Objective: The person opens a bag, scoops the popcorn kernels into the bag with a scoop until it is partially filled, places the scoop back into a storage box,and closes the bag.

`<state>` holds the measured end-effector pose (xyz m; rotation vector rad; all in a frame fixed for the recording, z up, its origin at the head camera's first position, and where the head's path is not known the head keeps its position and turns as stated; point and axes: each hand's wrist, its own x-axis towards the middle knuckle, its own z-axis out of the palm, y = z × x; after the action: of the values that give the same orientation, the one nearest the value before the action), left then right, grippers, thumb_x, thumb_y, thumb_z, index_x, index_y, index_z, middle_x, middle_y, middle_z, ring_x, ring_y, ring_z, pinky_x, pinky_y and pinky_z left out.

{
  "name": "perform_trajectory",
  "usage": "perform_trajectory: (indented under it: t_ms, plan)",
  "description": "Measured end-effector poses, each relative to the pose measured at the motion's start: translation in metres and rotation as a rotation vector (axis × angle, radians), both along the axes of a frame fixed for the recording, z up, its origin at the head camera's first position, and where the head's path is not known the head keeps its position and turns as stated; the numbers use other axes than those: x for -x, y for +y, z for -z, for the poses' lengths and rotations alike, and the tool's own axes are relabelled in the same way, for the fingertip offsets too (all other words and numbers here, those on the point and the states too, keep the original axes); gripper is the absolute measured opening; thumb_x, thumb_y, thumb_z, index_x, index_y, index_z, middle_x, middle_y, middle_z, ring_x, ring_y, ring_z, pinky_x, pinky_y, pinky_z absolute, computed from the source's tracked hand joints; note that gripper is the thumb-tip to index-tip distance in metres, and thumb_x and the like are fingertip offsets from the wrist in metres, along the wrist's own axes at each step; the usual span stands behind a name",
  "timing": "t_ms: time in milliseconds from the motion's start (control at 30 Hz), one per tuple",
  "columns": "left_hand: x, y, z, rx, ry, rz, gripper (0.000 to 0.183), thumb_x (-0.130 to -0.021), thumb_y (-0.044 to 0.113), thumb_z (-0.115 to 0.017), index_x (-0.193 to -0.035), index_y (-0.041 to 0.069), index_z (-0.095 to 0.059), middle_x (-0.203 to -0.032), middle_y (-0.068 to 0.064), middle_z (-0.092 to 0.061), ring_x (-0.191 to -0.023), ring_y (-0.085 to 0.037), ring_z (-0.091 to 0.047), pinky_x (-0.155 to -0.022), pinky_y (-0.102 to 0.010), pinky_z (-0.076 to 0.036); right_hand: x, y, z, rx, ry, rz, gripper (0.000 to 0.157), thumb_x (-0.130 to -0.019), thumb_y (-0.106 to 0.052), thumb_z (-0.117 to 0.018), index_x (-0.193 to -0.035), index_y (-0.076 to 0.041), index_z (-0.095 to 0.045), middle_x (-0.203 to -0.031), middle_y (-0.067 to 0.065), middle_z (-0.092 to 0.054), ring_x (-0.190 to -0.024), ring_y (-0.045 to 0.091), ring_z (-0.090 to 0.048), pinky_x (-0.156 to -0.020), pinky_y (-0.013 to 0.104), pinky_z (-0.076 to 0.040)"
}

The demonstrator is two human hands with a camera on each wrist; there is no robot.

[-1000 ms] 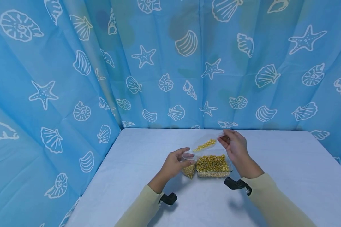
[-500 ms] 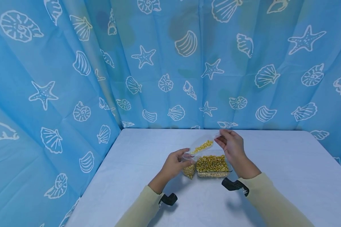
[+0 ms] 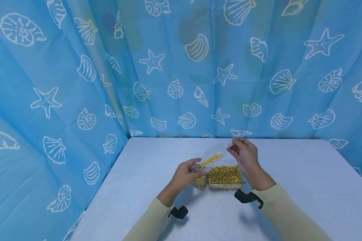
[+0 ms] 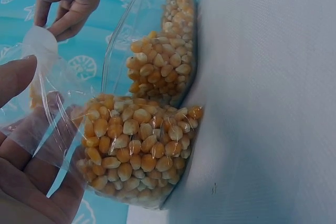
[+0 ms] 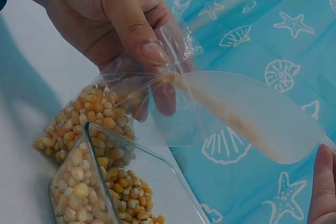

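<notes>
My left hand [image 3: 182, 175] holds the mouth of a clear plastic zip bag [image 4: 139, 153], thumb on one side and fingers on the other. The bag's lower part bulges with corn kernels and rests on the table. My right hand [image 3: 248, 155] pinches the handle of a translucent scoop [image 5: 252, 95]. Yellow kernels [image 3: 212, 160] lie along the scoop, which tilts down to the left. Its tip is inside the bag's mouth in the right wrist view. Right of the bag stands a rectangular glass container [image 3: 226, 182] with many corn kernels in it.
A white cloth covers the table [image 3: 304, 180]. Behind and to the left hangs a blue curtain [image 3: 169, 67] printed with shells and starfish. Black wrist cameras [image 3: 179, 212] sit on both forearms, above pale yellow sleeves [image 3: 151, 217].
The scoop has moved left and down toward my left hand, and its kernels have slid toward the tip at the bag's mouth. My left hand has stayed nearly still.
</notes>
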<state>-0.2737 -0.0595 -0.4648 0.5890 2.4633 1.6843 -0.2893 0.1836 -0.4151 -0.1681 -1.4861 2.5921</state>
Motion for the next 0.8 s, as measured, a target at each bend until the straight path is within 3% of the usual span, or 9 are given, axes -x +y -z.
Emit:
perform_trajectory:
  t_ms: [400,600,800]
  plan:
    - [0.0002,-0.0006,0.0019,-0.012,0.014,0.024,0.061,-0.088,0.036,-0.073,-0.141,0.014,-0.053,-0.112,0.005,-0.068,-0.097,-0.010,-0.064,-0.069,-0.030,-0.050,-0.0015,-0.0001,-0.0019,-0.039,0.021,0.019,0.026,-0.097,-0.016,-0.063,-0.114,0.001,-0.053,-0.091,0.007,-0.058,-0.077,0.016,-0.063,-0.079,0.029,-0.054]
    - [0.0006,-0.0005,0.0012,-0.012,0.008,0.011,0.062,-0.087,0.036,-0.074,-0.140,0.012,-0.053,-0.116,0.001,-0.067,-0.102,-0.011,-0.064,-0.072,-0.030,-0.052,-0.0005,0.0001,-0.0028,-0.054,0.014,0.022,0.023,-0.096,-0.016,-0.064,-0.112,-0.001,-0.054,-0.092,0.007,-0.058,-0.077,0.015,-0.063,-0.079,0.029,-0.054]
    - [0.0013,-0.0001,0.0001,0.007,0.009,-0.004,0.059,-0.087,0.035,-0.074,-0.139,0.013,-0.055,-0.113,0.002,-0.067,-0.096,-0.011,-0.064,-0.070,-0.031,-0.051,0.0002,0.0005,-0.0031,-0.055,0.011,0.030,0.025,-0.096,-0.016,-0.063,-0.113,0.000,-0.054,-0.092,0.007,-0.058,-0.076,0.015,-0.063,-0.079,0.029,-0.054]
